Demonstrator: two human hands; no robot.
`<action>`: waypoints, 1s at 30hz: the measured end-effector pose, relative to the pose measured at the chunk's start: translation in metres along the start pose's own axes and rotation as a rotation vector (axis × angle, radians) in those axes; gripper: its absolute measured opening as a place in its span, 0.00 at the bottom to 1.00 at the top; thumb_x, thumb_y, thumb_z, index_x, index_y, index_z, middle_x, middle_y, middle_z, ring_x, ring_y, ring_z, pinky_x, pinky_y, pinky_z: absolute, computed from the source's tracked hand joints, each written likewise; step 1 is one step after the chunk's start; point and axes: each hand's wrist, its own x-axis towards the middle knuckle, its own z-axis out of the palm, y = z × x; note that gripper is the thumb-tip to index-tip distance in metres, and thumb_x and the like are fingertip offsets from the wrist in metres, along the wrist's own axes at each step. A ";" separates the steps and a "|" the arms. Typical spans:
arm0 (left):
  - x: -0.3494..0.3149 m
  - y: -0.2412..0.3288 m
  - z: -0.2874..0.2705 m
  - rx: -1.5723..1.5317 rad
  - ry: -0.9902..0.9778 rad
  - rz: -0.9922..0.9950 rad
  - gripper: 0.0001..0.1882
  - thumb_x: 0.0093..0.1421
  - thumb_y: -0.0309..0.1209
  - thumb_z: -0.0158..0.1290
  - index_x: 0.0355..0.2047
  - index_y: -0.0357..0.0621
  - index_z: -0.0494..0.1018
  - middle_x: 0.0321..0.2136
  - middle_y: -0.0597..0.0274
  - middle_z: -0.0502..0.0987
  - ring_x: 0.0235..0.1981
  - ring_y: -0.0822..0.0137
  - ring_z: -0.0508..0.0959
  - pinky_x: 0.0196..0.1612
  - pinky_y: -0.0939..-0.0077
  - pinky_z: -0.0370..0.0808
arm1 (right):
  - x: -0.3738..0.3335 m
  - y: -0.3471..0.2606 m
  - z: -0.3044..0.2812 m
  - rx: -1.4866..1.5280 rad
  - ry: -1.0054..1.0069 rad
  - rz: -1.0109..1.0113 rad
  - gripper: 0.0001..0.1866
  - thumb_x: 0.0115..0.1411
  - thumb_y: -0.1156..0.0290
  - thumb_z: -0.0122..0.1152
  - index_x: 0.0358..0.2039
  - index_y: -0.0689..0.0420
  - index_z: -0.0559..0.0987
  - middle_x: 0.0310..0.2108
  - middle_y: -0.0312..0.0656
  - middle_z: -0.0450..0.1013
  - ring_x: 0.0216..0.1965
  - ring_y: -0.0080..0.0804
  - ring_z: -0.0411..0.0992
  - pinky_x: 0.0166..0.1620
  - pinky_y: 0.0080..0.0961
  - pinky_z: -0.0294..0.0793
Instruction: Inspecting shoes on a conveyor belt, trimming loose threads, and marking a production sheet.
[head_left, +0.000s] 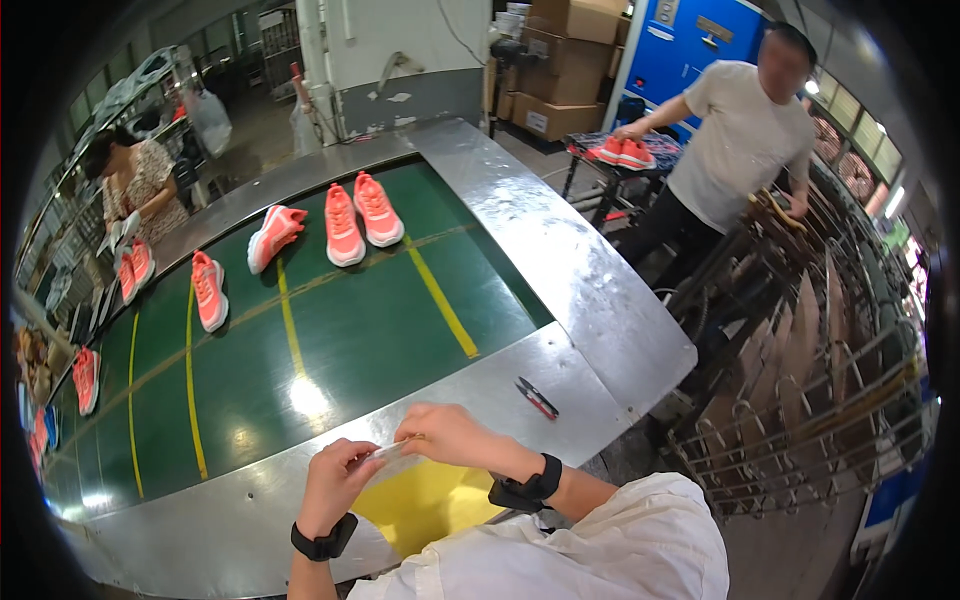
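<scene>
Between my two hands, over the metal edge of the conveyor table, is a small whitish translucent strip (394, 452). My left hand (335, 482) pinches one end of it with thumb and fingers. My right hand (447, 436) grips the other end, its fingers curled and slightly blurred. What the strip is made for cannot be made out. Below the hands lies a yellow sheet (432, 508), partly covered by my right arm and white clothing. To the right of my hands, thread snips (537, 398) with dark blades and a red part rest on the metal.
Coral sneakers with white soles, including a pair (362, 222), stand on the green belt (350, 330) with yellow lines. At the right, a person (745, 140) touches more coral shoes (626, 152) on a small stand, beside a wire rack (800, 400). Another person (140, 190) works at far left.
</scene>
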 end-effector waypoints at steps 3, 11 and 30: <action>0.010 0.007 0.011 -0.045 -0.072 0.025 0.07 0.53 0.25 0.60 0.33 0.36 0.78 0.24 0.61 0.77 0.24 0.73 0.74 0.29 0.79 0.71 | -0.019 0.020 -0.005 0.033 0.025 0.050 0.13 0.53 0.64 0.62 0.38 0.53 0.80 0.30 0.42 0.77 0.33 0.41 0.75 0.36 0.34 0.72; 0.013 -0.090 0.037 -0.033 -0.051 -0.257 0.07 0.55 0.28 0.57 0.32 0.38 0.77 0.22 0.59 0.78 0.24 0.70 0.76 0.31 0.77 0.72 | -0.052 0.065 -0.045 0.116 0.434 0.279 0.17 0.53 0.66 0.64 0.44 0.55 0.77 0.35 0.43 0.77 0.36 0.36 0.76 0.40 0.30 0.74; -0.004 -0.126 0.024 0.243 0.118 -0.296 0.14 0.50 0.25 0.60 0.38 0.38 0.73 0.36 0.54 0.75 0.38 0.56 0.75 0.40 0.69 0.72 | 0.001 0.156 -0.109 -0.355 0.448 0.309 0.23 0.45 0.64 0.71 0.43 0.51 0.76 0.54 0.54 0.64 0.55 0.51 0.63 0.53 0.41 0.66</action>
